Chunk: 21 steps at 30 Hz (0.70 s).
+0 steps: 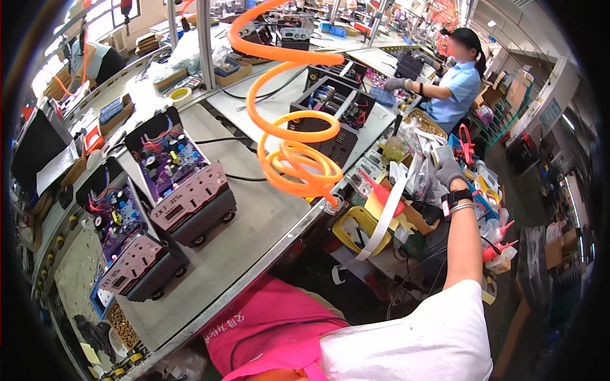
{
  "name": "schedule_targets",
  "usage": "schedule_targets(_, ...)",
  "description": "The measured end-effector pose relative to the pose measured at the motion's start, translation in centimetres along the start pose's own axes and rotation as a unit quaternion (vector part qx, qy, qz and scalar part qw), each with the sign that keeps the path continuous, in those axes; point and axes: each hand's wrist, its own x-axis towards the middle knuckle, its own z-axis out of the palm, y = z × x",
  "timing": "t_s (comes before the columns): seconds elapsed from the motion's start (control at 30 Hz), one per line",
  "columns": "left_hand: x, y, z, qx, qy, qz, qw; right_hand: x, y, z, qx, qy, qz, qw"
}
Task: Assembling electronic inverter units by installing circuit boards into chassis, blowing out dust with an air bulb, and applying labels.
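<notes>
Grey knitted glove is covering the person's right hand (450,171), and from where I'm standing the whole arm is stretching out to the side, well apart from the bench top (254,235). The hand is resting among crowded supplies, its fingers bending close to a pale grey piece (443,152); whether they are gripping it or only touching it, I cannot tell. The left hand is not showing at all, so I cannot say what it is doing.

Over on the bench, two open units are sitting side by side, the nearer unit (135,263) toward the bench's front corner and the farther unit (190,198) just beyond it. Neither is being touched by the visible hand. Judging by how they are standing, the work is well along but unfinished: both are wearing their printed front panels, and boards and coloured wires are filling their insides. Their tops are lying bare, so covering them appears to be left undone. Whether every wire is connected, I cannot make out.

An orange coiled hose (311,136) is hanging in front of the bench's far end. Below the gloved hand's side, a yellow basket (337,223) is standing near a red nozzled bottle (389,198). Farther off, a co-worker in light blue (459,95) is leaning over another table.
</notes>
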Motion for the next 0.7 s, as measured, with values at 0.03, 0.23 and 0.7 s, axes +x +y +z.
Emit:
schedule_targets(0.03,-1.0,0.4,-0.7,0.004,0.010,0.001,1.000,-0.6,-1.0,-0.7,-0.034,-0.030,-0.013,0.999)
schedule_targets(0.23,-6.0,3.7,-4.7,0.029,0.049,0.009,0.998,-1.0,1.4,1.4,0.208,-0.330,0.100,0.915)
schedule_targets(0.7,-19.5,11.7,-17.1,0.014,0.180,0.066,0.981,-0.3,2.3,0.3,0.133,-0.199,0.041,0.970)
